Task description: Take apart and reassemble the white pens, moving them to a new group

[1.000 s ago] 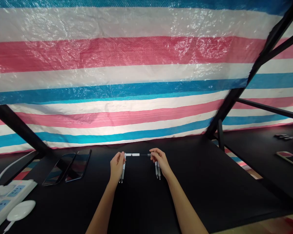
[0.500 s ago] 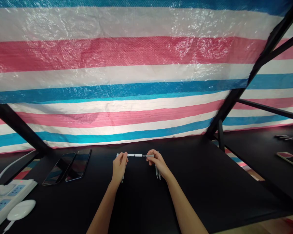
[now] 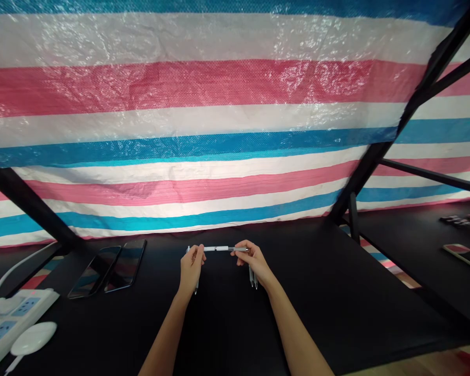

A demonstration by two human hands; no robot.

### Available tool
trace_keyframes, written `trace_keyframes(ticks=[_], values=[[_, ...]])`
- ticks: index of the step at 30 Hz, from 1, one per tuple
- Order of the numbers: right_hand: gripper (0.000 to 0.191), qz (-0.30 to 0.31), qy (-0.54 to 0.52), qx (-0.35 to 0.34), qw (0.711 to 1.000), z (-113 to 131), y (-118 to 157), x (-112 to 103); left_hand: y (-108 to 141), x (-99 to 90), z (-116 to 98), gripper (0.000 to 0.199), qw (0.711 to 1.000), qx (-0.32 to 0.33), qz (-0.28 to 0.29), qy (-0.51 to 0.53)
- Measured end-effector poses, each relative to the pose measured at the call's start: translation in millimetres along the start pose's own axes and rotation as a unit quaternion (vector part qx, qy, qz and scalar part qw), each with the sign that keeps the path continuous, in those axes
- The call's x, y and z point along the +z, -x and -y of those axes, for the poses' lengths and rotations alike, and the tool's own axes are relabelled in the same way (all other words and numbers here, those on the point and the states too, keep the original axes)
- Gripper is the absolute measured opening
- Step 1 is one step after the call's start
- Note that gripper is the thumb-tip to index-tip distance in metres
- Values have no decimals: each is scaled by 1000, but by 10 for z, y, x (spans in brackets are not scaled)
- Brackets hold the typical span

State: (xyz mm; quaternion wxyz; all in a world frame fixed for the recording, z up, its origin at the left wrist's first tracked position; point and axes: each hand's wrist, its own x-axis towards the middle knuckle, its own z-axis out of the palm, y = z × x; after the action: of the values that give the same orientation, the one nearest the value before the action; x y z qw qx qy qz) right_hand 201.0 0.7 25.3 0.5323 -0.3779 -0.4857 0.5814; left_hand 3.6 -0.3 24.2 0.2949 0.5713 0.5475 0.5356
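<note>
Right now my left hand and right hand are both pinching a white pen, held level over the black table, with two grey pens poking out under my right palm.

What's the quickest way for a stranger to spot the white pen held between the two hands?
Below the big blue, pink and white striped tarp lies a black table. Over it, the left hand and right hand hold a white pen level between them. The other pens point downward; only this one runs crosswise.
</note>
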Motion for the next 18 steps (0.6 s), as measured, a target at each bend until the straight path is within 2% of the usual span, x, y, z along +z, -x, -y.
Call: trace_keyframes(ticks=[13,18], values=[[28,-20,-7,0,1000,26,0,1,-2,-10,7,41,1000,19,15,-3],[24,-11,-14,5,1000,37,6,11,2,-16,2,41,1000,10,10,-14]])
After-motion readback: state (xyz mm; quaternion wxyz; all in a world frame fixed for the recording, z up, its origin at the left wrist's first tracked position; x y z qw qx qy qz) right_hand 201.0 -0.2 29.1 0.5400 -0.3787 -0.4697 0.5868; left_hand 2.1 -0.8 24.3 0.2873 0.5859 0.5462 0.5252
